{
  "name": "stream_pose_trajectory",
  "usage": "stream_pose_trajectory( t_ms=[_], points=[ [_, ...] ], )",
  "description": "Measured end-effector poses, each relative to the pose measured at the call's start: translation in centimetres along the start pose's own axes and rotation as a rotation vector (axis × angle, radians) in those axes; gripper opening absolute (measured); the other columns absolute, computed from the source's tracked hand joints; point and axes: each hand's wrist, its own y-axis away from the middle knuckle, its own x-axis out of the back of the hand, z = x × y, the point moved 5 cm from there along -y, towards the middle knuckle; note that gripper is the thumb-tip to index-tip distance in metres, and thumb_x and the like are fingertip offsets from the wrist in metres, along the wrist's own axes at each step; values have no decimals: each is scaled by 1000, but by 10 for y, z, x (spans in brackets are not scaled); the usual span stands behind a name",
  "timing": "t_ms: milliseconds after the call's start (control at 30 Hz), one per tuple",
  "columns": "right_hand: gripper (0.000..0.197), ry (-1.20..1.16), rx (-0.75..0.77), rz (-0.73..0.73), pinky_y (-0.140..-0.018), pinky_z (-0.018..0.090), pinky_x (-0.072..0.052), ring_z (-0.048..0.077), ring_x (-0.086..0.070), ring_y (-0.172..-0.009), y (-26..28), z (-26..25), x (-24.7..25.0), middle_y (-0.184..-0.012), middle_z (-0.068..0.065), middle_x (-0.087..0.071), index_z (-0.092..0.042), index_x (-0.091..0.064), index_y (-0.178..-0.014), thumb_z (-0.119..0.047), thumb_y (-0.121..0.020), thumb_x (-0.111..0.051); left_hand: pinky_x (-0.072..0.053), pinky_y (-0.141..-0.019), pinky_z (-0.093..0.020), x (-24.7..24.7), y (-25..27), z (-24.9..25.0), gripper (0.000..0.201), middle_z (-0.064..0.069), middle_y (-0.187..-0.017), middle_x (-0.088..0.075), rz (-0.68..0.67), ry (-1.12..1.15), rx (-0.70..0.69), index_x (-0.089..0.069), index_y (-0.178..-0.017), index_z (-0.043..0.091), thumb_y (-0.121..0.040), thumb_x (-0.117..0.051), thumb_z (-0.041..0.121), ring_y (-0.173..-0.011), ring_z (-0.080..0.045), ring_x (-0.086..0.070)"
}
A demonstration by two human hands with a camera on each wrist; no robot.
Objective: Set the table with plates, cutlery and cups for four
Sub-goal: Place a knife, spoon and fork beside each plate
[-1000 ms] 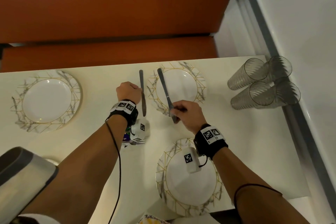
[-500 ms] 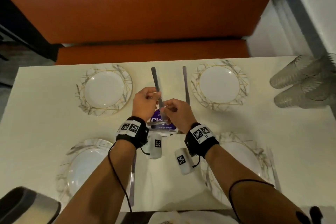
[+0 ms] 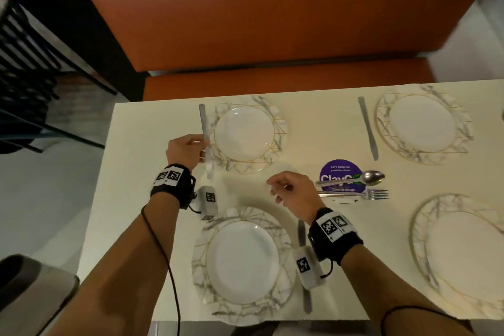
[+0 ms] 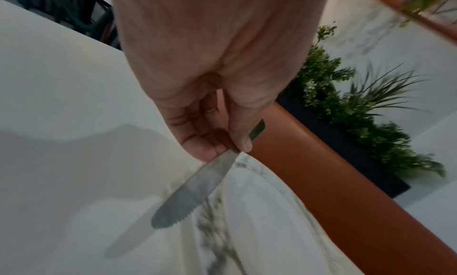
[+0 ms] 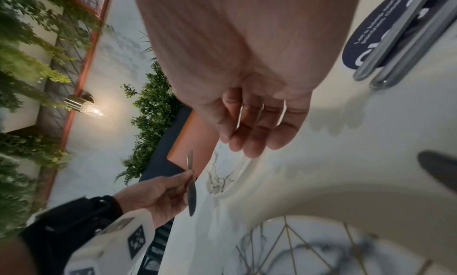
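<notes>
The left hand [image 3: 185, 150] is pinching a table knife [image 4: 186, 196] above the counter [image 3: 152, 128]; lower it flat just left of the far-left plate [image 3: 246, 133]. The right hand [image 3: 290, 191] is hanging loosely curled, holding nothing.

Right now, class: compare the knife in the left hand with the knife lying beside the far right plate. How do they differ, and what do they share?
The held knife is pinched by the left hand above the table's surface; the lying knife rests flat, untouched. The held knife overlaps the far left plate's rim in the head view; the lying knife sits clear of the far right plate. Both are plain metal and point lengthwise across the table.
</notes>
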Motion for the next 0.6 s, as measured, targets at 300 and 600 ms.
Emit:
stream_pose_trajectory(
  t_ms=[300, 600],
  points=[
    [22, 9, -83, 98, -59, 24, -51, 15, -70, -65, -17, 12, -1, -82, 2, -75, -23, -75, -94, -7, -98, -59, -65, -73, -35, 21, -69, -17, 18, -12, -87, -79, 5, -95, 96, -82, -103, 8, -86, -84, 14, -78, -30, -78],
    [21, -57, -118, 128, -56, 16, -49, 13, -66, -63, -18, 13, -3, -84, 11, -74, -12, -74, -99, -1, -98, -55, -65, -76, -34, 16, -84, -14, 13, -8, -76, -78, 26, -195, 60, -81, -79, 11, -78, -91, 20, -72, -24, -78]
  ],
)
